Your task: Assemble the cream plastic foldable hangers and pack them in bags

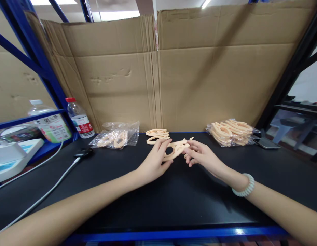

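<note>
The left hand (153, 161) grips one end of a cream piece (178, 149) between thumb and fingers; the right hand's (203, 156) fingers grip its other end. It is over the middle of the bench (158, 205), near two similar pieces (157, 137). Filled clear bags (121, 138) lie on both sides.

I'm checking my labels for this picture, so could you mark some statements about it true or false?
1. The left hand and right hand both touch a cream piece. True.
2. The pale bracelet is on the left arm. False: it is on the right arm.
3. The bottle at the left has a red cap. True.
4. The loose cream pieces beyond the hands are inside a plastic bag. False: they lie bare on the black tabletop.
5. Cardboard stands behind the tabletop. True.
</note>
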The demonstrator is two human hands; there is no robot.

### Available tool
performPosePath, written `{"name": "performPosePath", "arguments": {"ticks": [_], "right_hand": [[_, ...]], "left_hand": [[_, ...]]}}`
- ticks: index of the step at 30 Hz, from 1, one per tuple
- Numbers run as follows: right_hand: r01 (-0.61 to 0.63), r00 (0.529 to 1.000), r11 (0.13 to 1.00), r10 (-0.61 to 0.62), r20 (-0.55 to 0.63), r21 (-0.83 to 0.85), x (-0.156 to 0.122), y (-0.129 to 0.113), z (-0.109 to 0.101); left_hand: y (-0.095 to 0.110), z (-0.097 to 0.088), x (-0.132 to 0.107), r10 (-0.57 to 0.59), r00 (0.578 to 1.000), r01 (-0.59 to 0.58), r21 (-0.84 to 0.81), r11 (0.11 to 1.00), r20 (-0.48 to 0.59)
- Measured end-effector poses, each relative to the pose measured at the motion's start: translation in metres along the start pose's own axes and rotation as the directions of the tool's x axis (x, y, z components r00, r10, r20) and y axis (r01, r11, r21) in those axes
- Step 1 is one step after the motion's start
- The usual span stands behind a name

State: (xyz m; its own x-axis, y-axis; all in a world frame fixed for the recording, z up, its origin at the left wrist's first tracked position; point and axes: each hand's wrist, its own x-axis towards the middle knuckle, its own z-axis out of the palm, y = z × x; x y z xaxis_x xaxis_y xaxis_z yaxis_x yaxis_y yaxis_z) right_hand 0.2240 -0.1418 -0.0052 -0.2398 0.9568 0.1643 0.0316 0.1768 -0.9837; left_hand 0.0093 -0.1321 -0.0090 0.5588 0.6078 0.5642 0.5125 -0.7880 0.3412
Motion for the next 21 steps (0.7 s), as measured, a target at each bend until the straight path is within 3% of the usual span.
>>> {"name": "performPosePath", "arguments": {"ticks": [3, 7, 12, 16, 21], "right_hand": [[-0.084, 0.996, 0.994, 0.082, 0.035, 0.067, -0.002, -0.001, 0.002], [-0.083, 0.996, 0.994, 0.08, 0.033, 0.076, -0.004, -0.002, 0.002], [-0.1, 0.994, 0.993, 0.096, 0.05, 0.063, -0.006, -0.004, 0.004], [-0.072, 0.993, 0.993, 0.08, 0.085, -0.088, -0.003, -0.003, -0.005], [0.212, 0.968, 0.889, -0.134, 0.214, -0.405, 0.004, -0.001, -0.02]], "left_hand": [[0.01, 0.006, -0.009, -0.023, 1.0, 0.023, -0.041, 0.999, -0.003], [0.013, 0.004, -0.01, -0.111, 0.992, 0.107, -0.078, 0.991, -0.057], [0.011, -0.002, -0.007, -0.258, 0.96, 0.273, -0.151, 0.95, 0.113], [0.007, -0.004, -0.01, -0.295, 0.955, 0.275, -0.255, 0.927, -0.039], [0.008, -0.003, -0.014, -0.365, 0.906, 0.266, -0.383, 0.885, -0.216]]}}
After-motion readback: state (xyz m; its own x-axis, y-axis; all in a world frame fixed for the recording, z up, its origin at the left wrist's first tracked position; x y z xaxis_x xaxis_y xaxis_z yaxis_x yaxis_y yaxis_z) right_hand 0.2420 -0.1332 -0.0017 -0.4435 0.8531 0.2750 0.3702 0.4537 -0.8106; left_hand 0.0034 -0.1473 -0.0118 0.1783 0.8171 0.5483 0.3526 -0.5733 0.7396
